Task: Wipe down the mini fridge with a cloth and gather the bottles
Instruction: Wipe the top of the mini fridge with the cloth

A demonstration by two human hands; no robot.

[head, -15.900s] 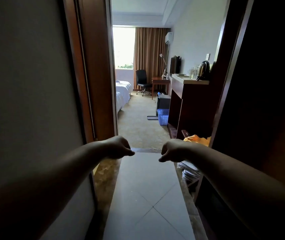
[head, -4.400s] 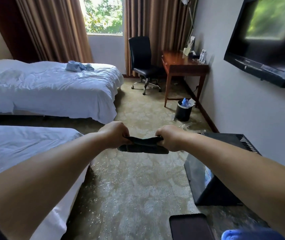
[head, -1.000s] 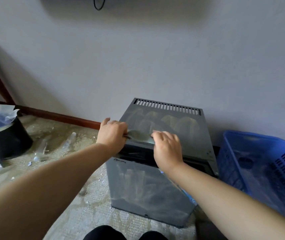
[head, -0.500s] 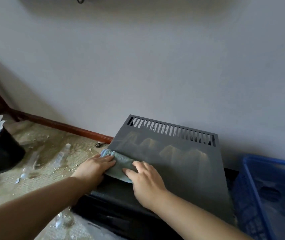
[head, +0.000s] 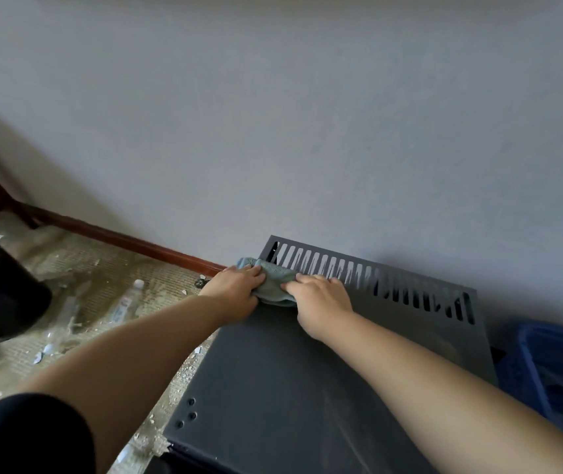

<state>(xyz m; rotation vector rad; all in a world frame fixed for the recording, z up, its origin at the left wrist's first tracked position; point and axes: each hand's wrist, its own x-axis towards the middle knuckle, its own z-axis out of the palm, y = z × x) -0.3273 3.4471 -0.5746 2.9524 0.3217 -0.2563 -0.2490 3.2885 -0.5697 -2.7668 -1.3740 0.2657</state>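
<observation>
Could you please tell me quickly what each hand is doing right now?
Left hand: gripping the cloth.
Right hand: on the cloth; gripping or just pressing, cannot tell.

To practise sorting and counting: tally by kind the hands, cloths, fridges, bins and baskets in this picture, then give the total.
2 hands: left hand, right hand
1 cloth
1 fridge
1 bin
1 basket
Total: 6
</observation>
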